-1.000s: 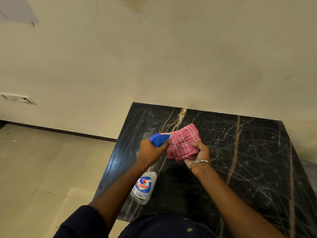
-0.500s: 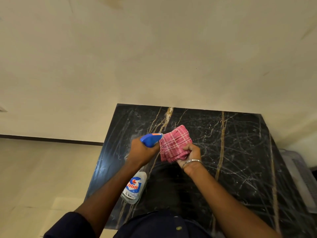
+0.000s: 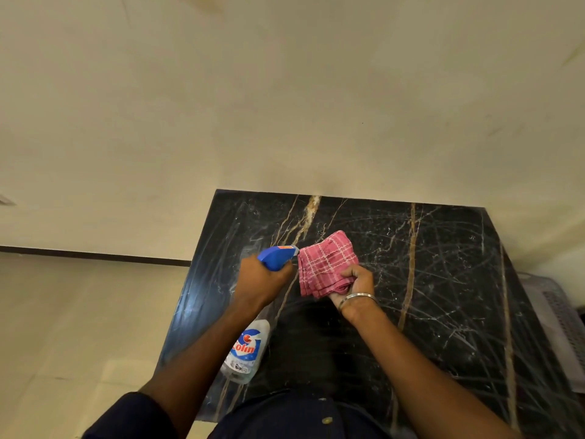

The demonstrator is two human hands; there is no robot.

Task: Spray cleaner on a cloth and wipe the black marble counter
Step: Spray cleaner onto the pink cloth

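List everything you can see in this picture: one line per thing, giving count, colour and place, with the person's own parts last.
spray bottle: one, clear with blue trigger head, held over the counter's left part
cloth: one, pink checked, folded, right at the bottle's nozzle
counter: one, black marble with pale veins, against the wall
wall: one, cream, behind the counter
floor: one, beige, left of the counter
perforated bin: one, grey, right of the counter
bangle: one, silver, on the right wrist
left hand: one, grips the bottle's trigger
right hand: one, fingers curled round the cloth
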